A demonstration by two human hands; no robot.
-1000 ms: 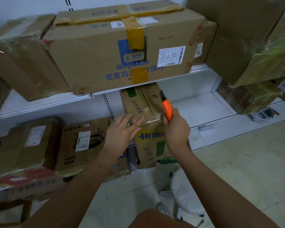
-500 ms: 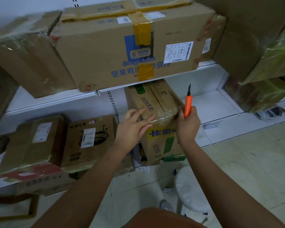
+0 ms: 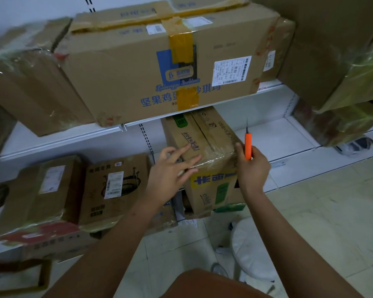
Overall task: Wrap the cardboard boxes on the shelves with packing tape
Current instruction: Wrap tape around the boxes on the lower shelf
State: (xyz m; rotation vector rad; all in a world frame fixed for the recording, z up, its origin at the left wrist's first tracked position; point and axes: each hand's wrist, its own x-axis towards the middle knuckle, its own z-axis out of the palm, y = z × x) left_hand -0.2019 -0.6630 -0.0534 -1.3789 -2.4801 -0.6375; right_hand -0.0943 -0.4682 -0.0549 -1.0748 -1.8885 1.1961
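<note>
Orange knife (image 3: 248, 146), blade tip thin, box (image 3: 211, 160) base hidden.

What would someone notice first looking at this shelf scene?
Probably the orange knife, held blade up in the right hand beside a small box on the lower shelf. The left hand lies with straight fingers on that box's top. Above, a long box with a yellow tape strip fills the upper shelf.

Wall (image 3: 41, 9): plain white, above my top shelf.
Shelves (image 3: 256, 134): white metal, slotted uprights behind.
Floor (image 3: 323, 211): pale tiles below me.
Stool (image 3: 252, 248): white, just by my knee.
</note>
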